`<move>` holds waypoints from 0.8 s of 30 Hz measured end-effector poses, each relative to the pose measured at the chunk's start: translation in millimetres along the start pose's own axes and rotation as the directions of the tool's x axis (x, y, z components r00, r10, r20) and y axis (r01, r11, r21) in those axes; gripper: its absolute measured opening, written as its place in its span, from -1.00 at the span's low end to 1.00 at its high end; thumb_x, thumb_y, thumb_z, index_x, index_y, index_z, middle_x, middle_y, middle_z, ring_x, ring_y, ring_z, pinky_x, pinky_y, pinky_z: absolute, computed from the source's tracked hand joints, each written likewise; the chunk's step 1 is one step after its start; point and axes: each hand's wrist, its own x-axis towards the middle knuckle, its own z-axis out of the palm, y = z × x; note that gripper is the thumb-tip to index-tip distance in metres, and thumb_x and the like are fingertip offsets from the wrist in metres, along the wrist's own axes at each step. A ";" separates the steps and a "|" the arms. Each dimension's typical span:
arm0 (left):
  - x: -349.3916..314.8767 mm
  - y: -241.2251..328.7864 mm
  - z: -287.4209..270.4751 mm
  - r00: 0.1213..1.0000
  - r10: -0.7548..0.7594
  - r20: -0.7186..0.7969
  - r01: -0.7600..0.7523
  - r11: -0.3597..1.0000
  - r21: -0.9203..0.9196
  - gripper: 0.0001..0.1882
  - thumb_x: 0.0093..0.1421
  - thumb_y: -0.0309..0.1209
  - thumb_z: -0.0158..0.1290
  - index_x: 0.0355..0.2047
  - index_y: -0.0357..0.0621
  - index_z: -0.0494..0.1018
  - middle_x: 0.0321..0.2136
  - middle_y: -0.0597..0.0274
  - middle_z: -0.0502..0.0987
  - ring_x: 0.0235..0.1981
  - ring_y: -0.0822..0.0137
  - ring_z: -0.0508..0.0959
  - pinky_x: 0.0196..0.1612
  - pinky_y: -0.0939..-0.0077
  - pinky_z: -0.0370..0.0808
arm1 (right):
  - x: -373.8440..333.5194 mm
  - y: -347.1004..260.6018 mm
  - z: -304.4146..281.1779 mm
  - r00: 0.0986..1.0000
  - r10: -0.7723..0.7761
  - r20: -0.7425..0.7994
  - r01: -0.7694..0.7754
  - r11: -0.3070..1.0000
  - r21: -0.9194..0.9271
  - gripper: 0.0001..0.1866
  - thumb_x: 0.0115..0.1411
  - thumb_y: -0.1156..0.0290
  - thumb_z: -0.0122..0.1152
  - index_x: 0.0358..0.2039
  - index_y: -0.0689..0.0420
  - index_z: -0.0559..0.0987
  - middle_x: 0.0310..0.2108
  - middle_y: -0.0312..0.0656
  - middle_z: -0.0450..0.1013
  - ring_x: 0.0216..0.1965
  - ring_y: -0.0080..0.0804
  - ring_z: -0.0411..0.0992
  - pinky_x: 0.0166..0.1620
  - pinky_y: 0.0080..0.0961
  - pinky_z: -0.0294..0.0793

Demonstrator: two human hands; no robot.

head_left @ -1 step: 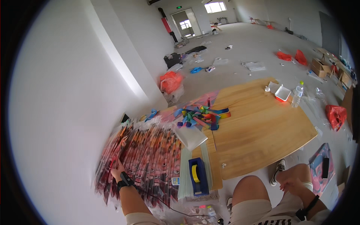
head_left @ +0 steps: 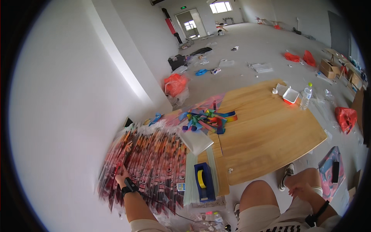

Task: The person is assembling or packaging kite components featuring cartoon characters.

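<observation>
A broad row of plastic-wrapped printed packets (head_left: 154,166), in red, pink and orange, lies overlapped along the left side by the wall. My left hand (head_left: 122,177) is at the row's left end, its fingers closed on the edge of one packet; the fingertips are partly lost among the wrappings. My right hand (head_left: 299,190) rests over my thigh, away from the table, with fingers curled in and nothing visible in them. Right of the packets sits a blue tape dispenser (head_left: 205,183) with a yellow roll. Beyond it lies a white sheet (head_left: 196,141).
Multicoloured ribbon strips (head_left: 206,120) are heaped on the wooden table (head_left: 266,131). At its far right stand a white tray (head_left: 290,95) and a clear bottle (head_left: 306,96). A red bag (head_left: 346,119) lies on the floor at right. A dark cable (head_left: 185,217) runs below the packets.
My left hand has shifted very slightly to the right along the packets. My right hand stays where it was.
</observation>
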 end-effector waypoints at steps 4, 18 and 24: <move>-12.2 11.1 -8.0 0.997 0.076 0.008 -0.068 0.847 0.527 -0.52 0.37 -0.26 0.10 0.16 -0.37 0.40 0.14 0.07 0.52 0.12 0.18 0.51 0.17 0.39 0.55 | 3.0 2.7 -0.5 1.000 -0.015 0.024 0.013 0.998 0.061 -0.77 0.25 0.77 0.00 -0.28 0.29 0.64 -0.31 -0.12 0.63 -0.29 -0.41 0.61 -0.19 -0.49 0.62; -182.1 -59.7 6.7 0.973 -0.229 0.020 0.220 0.953 0.208 -0.27 0.47 0.00 -0.20 0.36 -0.40 0.06 0.36 -0.19 0.20 0.37 -0.14 0.25 0.37 -0.05 0.35 | 6.1 -3.5 10.5 0.994 -0.010 0.105 -0.001 0.994 0.105 -0.76 0.28 0.77 -0.01 -0.25 0.33 0.64 -0.34 -0.13 0.62 -0.30 -0.43 0.60 -0.19 -0.52 0.61; -146.4 -58.0 -12.5 0.999 -0.019 0.045 0.011 0.987 0.158 -0.45 0.53 -0.17 -0.27 0.27 -0.44 0.17 0.24 -0.13 0.35 0.28 -0.05 0.38 0.36 0.05 0.41 | -4.3 4.8 9.7 0.997 -0.025 0.075 0.018 0.995 0.095 -0.77 0.27 0.76 0.01 -0.26 0.32 0.66 -0.36 -0.15 0.62 -0.32 -0.45 0.60 -0.19 -0.53 0.60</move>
